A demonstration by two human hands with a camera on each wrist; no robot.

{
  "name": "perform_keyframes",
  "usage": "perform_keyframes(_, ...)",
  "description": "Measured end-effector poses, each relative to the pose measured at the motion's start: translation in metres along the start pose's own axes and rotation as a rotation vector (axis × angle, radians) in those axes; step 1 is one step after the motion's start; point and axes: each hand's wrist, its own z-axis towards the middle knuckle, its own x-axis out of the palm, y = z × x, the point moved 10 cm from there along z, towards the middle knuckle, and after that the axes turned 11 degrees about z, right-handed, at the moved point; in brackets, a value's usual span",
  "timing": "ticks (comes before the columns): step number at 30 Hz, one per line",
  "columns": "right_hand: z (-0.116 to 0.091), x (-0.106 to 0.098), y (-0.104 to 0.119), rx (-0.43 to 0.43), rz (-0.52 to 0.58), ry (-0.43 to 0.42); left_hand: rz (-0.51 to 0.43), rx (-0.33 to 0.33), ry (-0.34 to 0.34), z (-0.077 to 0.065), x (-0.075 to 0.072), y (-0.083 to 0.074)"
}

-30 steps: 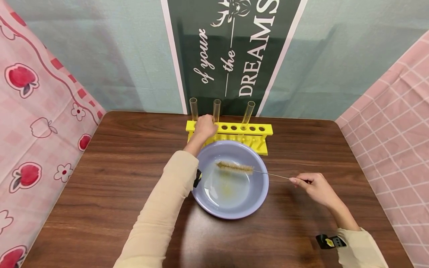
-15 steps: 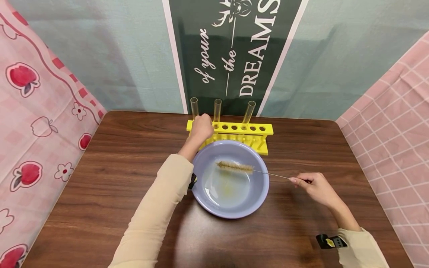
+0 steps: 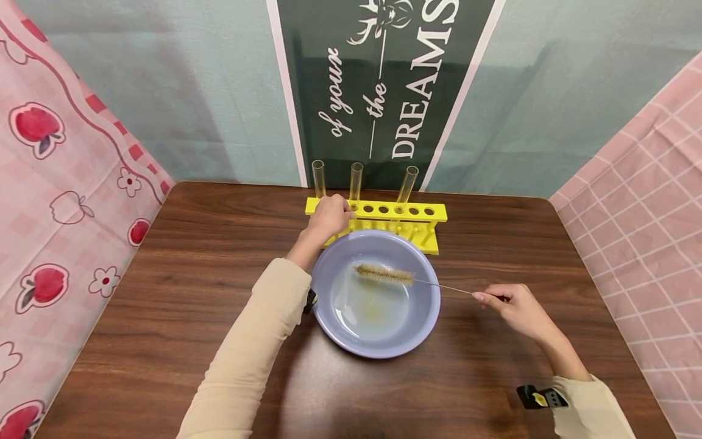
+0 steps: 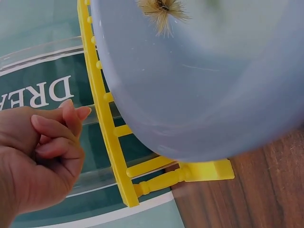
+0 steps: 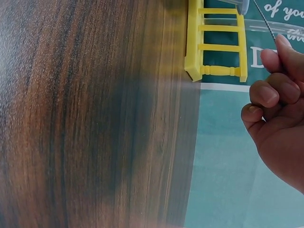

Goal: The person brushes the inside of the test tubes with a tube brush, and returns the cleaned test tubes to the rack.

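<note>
My right hand (image 3: pixel 521 310) pinches the handle end of a test tube brush (image 3: pixel 384 274), whose bristly head is over the lavender basin (image 3: pixel 430 329). In the right wrist view, only the brush's twisted wire (image 5: pixel 264 20) shows above the fingertips. My left hand (image 3: pixel 328 218) is beside the left end of a yellow test tube rack (image 3: pixel 439 213). Its fingers are curled, with nothing seen in them in the left wrist view. Close by are the left glass test tube (image 3: pixel 319 178) and the middle test tube (image 3: pixel 356 182). A third test tube (image 3: pixel 407 186) leans in the rack.
The basin holds shallow, slightly yellowish liquid and stands against the front of the rack on a brown wooden table (image 3: pixel 181 292). A teal backdrop (image 3: pixel 219 122) with a dark printed panel rises behind. Pink patterned sheets (image 3: pixel 647 201) border the sides.
My left hand has drawn back from the middle test tube, slightly left and toward me. The tubes stay in the rack. My right hand and the brush have hardly moved.
</note>
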Motion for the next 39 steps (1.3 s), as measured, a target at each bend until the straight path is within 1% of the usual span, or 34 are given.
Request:
perform_keyframes(4, -0.001, 0.0, -0.003, 0.006, -0.008, 0.001, 0.012, 0.016, -0.008, 0.0, 0.001, -0.004)
perform_keyframes(7, -0.002, 0.001, -0.013, 0.011, -0.011, 0.003, 0.032, 0.04, -0.011, 0.001, 0.001, -0.01)
perform_keyframes(11, -0.005, 0.001, -0.035, 0.021, -0.013, 0.005, 0.038, 0.084, -0.008, 0.004, 0.004, -0.023)
perform_keyframes(13, -0.007, 0.001, -0.044, 0.032, -0.011, 0.008, 0.024, 0.1, -0.001, 0.006, 0.007, -0.03)
perform_keyframes(16, -0.008, 0.0, -0.051, 0.054, 0.007, 0.012, 0.002, 0.124, 0.002, 0.01, 0.011, -0.041)
perform_keyframes(19, -0.009, -0.001, -0.053, 0.071, 0.031, 0.012, -0.015, 0.137, -0.008, 0.014, 0.014, -0.051)
perform_keyframes(24, -0.007, -0.002, -0.051, 0.074, 0.028, 0.004, -0.042, 0.123, -0.026, 0.02, 0.017, -0.064)
perform_keyframes(28, -0.005, -0.003, -0.04, 0.063, 0.026, -0.001, -0.066, 0.094, -0.059, 0.025, 0.018, -0.069)
perform_keyframes(34, -0.001, -0.003, -0.011, 0.043, 0.032, 0.008, -0.068, 0.065, -0.039, 0.032, 0.025, -0.072)
perform_keyframes(39, -0.001, -0.004, -0.007, 0.045, 0.029, 0.009, -0.061, 0.056, -0.044, 0.036, 0.028, -0.074)
